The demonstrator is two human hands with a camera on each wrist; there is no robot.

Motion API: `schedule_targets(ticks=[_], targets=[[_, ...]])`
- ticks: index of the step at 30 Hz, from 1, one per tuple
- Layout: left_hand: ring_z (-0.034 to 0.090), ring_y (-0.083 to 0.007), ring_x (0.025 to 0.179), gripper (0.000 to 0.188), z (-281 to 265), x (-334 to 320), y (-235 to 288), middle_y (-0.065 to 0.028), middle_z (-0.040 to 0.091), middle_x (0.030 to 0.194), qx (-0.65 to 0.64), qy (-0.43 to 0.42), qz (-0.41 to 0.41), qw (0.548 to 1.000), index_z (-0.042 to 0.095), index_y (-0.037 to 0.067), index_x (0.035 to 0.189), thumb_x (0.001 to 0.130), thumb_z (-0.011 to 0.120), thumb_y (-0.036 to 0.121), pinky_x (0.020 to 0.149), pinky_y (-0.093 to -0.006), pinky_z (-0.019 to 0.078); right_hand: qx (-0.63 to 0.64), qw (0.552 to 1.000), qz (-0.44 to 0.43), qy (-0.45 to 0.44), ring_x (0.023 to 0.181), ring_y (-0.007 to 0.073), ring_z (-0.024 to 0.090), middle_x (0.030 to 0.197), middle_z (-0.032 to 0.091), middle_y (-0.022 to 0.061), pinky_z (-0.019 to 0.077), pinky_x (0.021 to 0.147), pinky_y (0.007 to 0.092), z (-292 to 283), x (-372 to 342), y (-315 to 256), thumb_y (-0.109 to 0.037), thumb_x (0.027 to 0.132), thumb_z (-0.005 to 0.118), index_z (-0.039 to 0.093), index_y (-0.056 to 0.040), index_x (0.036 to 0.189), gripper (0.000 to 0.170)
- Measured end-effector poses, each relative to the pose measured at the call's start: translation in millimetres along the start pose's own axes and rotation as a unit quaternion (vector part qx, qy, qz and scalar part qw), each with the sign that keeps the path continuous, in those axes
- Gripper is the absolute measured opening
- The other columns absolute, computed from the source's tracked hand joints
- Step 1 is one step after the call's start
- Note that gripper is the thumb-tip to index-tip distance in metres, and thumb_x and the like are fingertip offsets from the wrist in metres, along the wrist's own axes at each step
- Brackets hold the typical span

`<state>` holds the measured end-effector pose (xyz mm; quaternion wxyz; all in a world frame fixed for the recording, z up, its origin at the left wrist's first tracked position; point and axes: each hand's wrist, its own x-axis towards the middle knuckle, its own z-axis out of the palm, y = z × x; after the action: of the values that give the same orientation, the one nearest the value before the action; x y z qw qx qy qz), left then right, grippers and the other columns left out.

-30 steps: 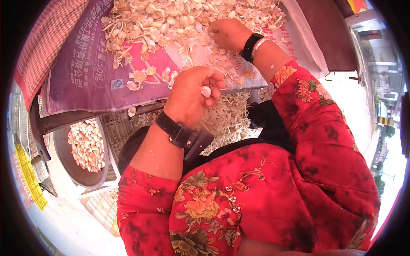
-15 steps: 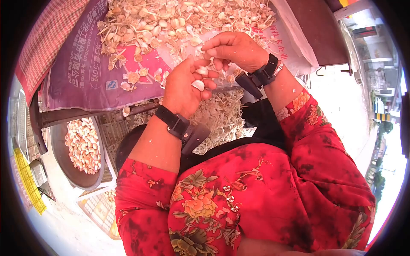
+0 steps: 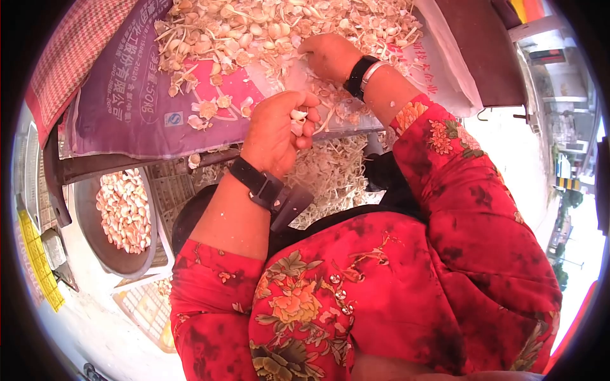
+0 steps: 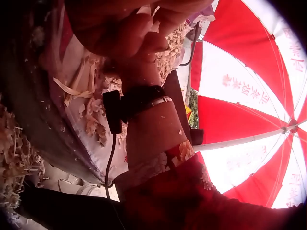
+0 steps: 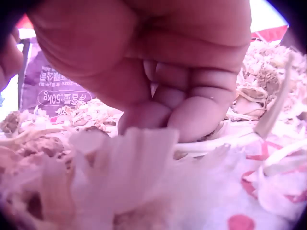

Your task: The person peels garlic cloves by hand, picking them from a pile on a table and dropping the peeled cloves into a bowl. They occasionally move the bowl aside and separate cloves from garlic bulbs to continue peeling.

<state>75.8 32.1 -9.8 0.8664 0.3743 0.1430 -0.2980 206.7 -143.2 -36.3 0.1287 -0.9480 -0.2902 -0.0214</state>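
My left hand (image 3: 274, 133) curls its fingers round a few whitish garlic cloves (image 3: 297, 122), held just above the near edge of a printed sack (image 3: 127, 127). At the near side of a heap of loose garlic and dry skins (image 3: 254, 32) is my right hand (image 3: 332, 56), back upward. Seen from the right wrist, that hand's curled fingers (image 5: 199, 115) reach down among papery skins (image 5: 115, 177) on the sack. Its thumb and index tips are hidden, so I cannot tell whether it pinches anything. The left wrist view shows my left hand (image 4: 120, 28) close up, in shadow.
Below the table's left edge stands a dark basin (image 3: 89, 222) of garlic cloves (image 3: 124, 209). Peelings (image 3: 330, 178) pile up under the table. A checked cloth (image 3: 76, 57) covers the table's left side. A red and white umbrella (image 4: 235, 120) spreads overhead.
My right hand came from the heap to my left hand half a second ago, and is now back at the heap. My left hand stayed nearly in place, its fingers now more curled round the cloves.
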Motion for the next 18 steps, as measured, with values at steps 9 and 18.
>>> schedule_targets(ticks=[9,18], targets=[[0.048,-0.0097,0.053,0.019,-3,-3,-4,-0.0032,0.055,0.071,0.014,0.030,0.031,0.999,0.057,0.000,0.094,0.088,0.054,0.017,0.042,-0.0211,0.0351,0.458,0.862,0.201,-0.080,0.056,0.0127,0.059,0.065,0.060,0.0051,0.0484,0.054,0.0255,-30,-45,0,-0.007,0.083,0.056,0.062,0.0042,0.106,0.026],[0.047,-0.0109,0.054,0.018,-8,-12,-1,-0.0035,0.054,0.071,-0.019,0.103,0.088,0.991,0.056,0.000,0.097,0.089,0.054,0.016,0.045,-0.0235,0.0358,0.361,0.915,0.126,-0.128,0.060,0.0104,0.063,0.071,0.064,0.0046,0.0488,0.050,0.0247,-44,-44,-39,-0.019,0.086,0.063,0.066,-0.0007,0.094,0.020]])
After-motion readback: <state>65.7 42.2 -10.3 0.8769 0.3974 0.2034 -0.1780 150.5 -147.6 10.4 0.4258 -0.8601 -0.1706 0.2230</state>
